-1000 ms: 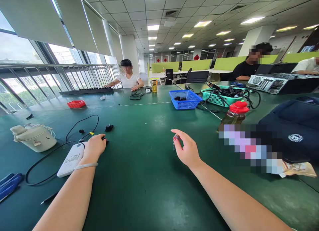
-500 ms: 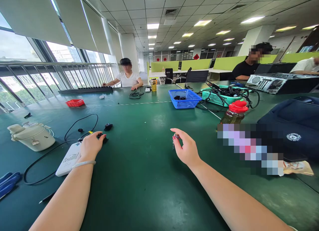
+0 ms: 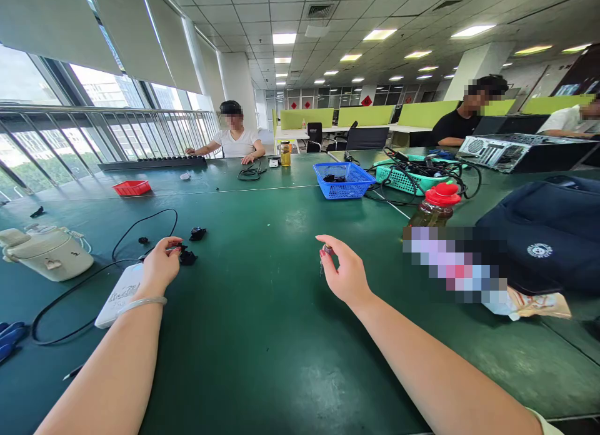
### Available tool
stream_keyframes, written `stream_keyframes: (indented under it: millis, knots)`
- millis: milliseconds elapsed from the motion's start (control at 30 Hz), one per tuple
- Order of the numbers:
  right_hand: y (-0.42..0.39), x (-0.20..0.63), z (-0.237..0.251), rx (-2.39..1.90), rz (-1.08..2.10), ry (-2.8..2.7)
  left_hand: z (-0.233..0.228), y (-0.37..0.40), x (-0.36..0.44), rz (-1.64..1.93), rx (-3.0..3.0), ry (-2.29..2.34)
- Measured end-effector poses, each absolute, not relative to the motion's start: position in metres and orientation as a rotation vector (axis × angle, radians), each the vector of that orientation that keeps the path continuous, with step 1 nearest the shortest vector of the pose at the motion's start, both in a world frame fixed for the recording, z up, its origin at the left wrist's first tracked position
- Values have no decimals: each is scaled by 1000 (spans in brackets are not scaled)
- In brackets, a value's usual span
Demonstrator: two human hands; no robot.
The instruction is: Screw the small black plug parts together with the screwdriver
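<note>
My left hand (image 3: 162,265) is closed in a pinch over the left part of the table. Something small and dark shows at its fingertips, too small to name. Just right of those fingers lies a small black piece (image 3: 188,258), and a second black piece (image 3: 197,234) lies a little farther off. Under my left wrist is a white box-like thing (image 3: 119,295) with writing on it. My right hand (image 3: 345,271) is held above the table's middle, thumb and fingers curled around a small brownish thing with a thin dark end (image 3: 327,250); its kind is unclear.
A black cable (image 3: 60,291) loops near a cream bottle (image 3: 49,254). Farther back are a red tray (image 3: 132,188), a blue basket (image 3: 344,182) and a green basket of cables (image 3: 403,180). A red-lidded bottle (image 3: 434,207) and dark backpack (image 3: 544,229) stand right. People sit beyond.
The view has shifted slightly. My left fingers have come away from the black piece and now pinch just left of it. My right hand keeps its hold.
</note>
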State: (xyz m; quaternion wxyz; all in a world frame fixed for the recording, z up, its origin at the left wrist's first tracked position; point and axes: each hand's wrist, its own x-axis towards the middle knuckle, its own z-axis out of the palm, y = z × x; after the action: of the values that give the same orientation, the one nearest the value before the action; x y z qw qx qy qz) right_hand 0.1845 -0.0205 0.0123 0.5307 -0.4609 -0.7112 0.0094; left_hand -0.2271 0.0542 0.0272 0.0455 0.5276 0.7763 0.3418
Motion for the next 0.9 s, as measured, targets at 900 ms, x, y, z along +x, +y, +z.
stream_keyframes:
  millis: [900]
  knots:
    - [-20, 184, 13, -1099, 20, -1696, 16, 65, -231, 715, 2083, 2385]
